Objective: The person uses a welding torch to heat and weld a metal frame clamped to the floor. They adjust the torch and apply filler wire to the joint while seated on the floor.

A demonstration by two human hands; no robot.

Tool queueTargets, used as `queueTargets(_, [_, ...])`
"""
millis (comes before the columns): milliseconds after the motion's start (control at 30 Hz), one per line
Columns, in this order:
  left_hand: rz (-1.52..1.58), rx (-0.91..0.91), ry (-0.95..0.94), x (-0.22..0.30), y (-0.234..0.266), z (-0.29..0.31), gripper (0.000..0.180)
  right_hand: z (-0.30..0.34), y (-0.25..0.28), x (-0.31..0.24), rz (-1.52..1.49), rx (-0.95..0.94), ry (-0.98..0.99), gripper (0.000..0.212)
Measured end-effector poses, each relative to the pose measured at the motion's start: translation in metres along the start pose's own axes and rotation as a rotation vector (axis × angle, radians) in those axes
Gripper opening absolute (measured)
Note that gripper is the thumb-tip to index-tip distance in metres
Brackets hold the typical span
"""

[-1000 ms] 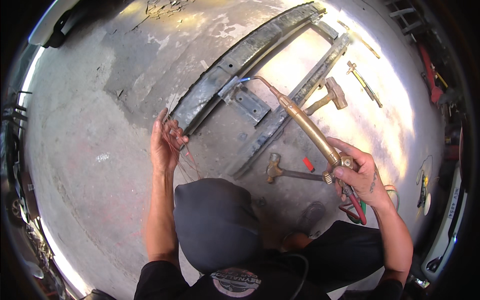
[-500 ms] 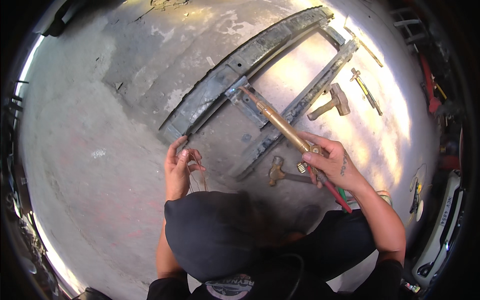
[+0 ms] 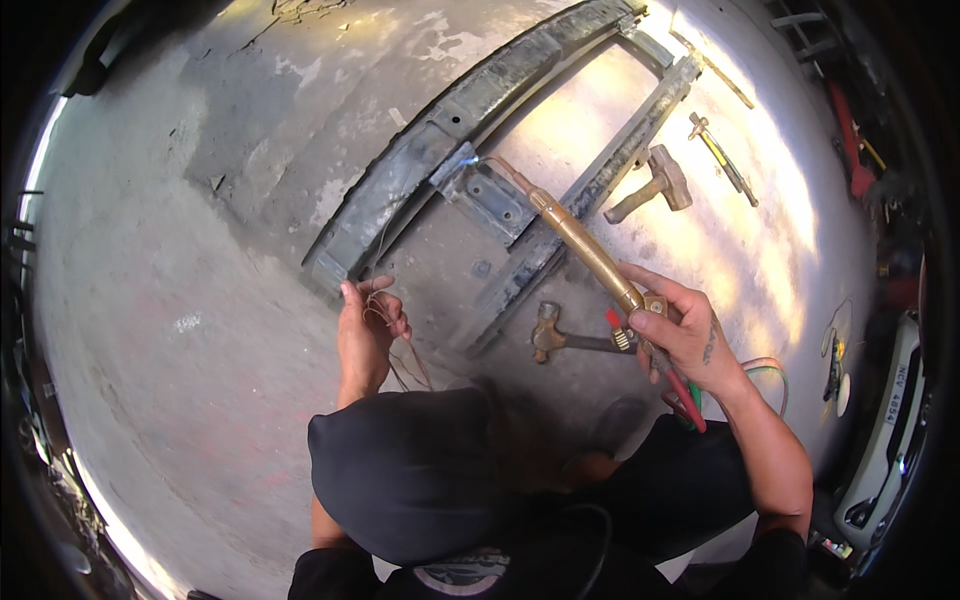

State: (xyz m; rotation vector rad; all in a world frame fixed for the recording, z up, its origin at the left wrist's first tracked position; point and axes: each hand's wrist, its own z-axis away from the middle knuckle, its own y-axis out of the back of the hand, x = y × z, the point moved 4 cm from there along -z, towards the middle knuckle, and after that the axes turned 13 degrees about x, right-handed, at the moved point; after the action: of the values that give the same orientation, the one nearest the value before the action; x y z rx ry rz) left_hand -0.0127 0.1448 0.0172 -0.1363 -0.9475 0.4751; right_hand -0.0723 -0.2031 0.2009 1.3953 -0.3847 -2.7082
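Observation:
My right hand (image 3: 682, 335) is wrapped round a brass gas welding torch (image 3: 590, 248), with red and green hoses trailing from its rear end. A small blue-white flame burns at the torch's bent tip. It meets the corner of a grey metal bracket (image 3: 490, 203), where that joins a long curved metal beam (image 3: 415, 150). Lower left, my left hand (image 3: 366, 328) is closed on a thin, looped wire (image 3: 417, 362). One end of the wire seems to run up alongside the beam. My left fingertips are close to the beam's near end.
A straight metal rail (image 3: 635, 140) lies parallel to the curved beam. On the concrete floor to the right lie a ball-peen hammer (image 3: 580, 342), a short sledgehammer (image 3: 662, 187) and a hammer with a yellow-marked handle (image 3: 722, 158). A white car bumper (image 3: 885, 440) stands at the far right.
The view has shifted slightly, so the beams sit higher and further left. The torch tip now points at the bracket's upper corner with a clearer flame. My left hand has turned and its fingers have regripped the wire.

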Motion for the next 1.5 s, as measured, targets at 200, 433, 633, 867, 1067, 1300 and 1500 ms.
queueTargets(200, [-0.178,-0.003,-0.078,-0.003,-0.005,0.005,0.056,0.008,-0.012,0.012,0.053,-0.106,-0.037,0.055])
queueTargets(433, [-0.241,0.044,-0.095,0.013,-0.006,0.008,0.046,0.008,-0.014,0.011,0.118,-0.162,-0.027,0.055])
queueTargets(633, [-0.409,-0.038,-0.181,0.066,-0.037,0.011,0.045,0.006,0.013,0.021,0.013,-0.090,-0.020,0.057])
queueTargets(867, [-0.357,-0.564,-0.165,0.033,-0.101,0.020,0.052,0.008,0.021,0.031,-0.058,0.000,-0.007,0.059])
queueTargets(1067, [-0.305,-0.749,-0.052,0.004,-0.110,0.040,0.038,0.001,0.014,0.032,0.012,0.060,0.075,0.075])
queueTargets(1300, [-0.345,-0.587,0.046,-0.010,-0.094,0.039,0.041,-0.003,0.000,0.033,0.032,-0.056,0.016,0.072])
queueTargets(1500, [-0.316,-0.755,-0.023,-0.026,-0.095,0.041,0.042,-0.001,-0.011,0.045,0.132,-0.139,-0.047,0.076])
